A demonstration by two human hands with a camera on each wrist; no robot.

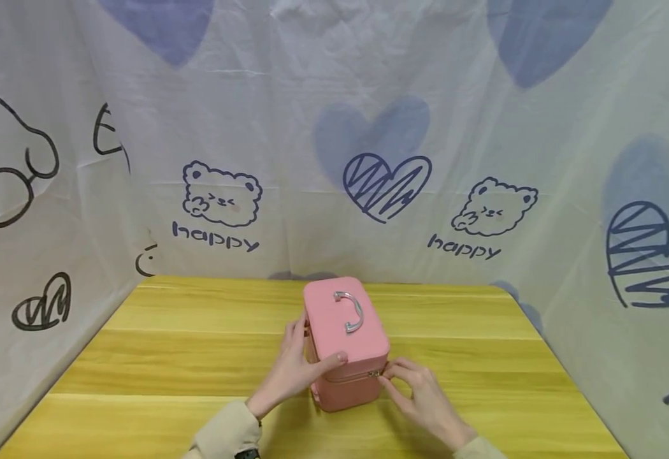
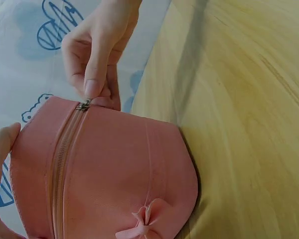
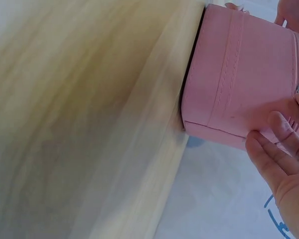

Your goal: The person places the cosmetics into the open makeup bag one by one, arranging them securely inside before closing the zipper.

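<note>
A pink cosmetic case (image 1: 346, 325) stands upright on the table, lid down, with a silver handle (image 1: 360, 313) on top. My left hand (image 1: 300, 366) holds it at the near left, thumb across the lid's front edge and fingers along the left side. At the front right corner my right hand (image 1: 420, 389) pinches the zipper pull (image 2: 83, 105) between thumb and fingers. In the left wrist view the zipper (image 2: 60, 169) runs along the side below the lid, its teeth showing, and a pink bow (image 2: 144, 226) sits lower down.
The case rests on a yellow wood-grain table (image 1: 197, 344). Behind and at both sides hangs a white cloth (image 1: 288, 140) printed with hearts, bears and writing. A dark watch (image 1: 247, 454) shows at the left sleeve's cuff.
</note>
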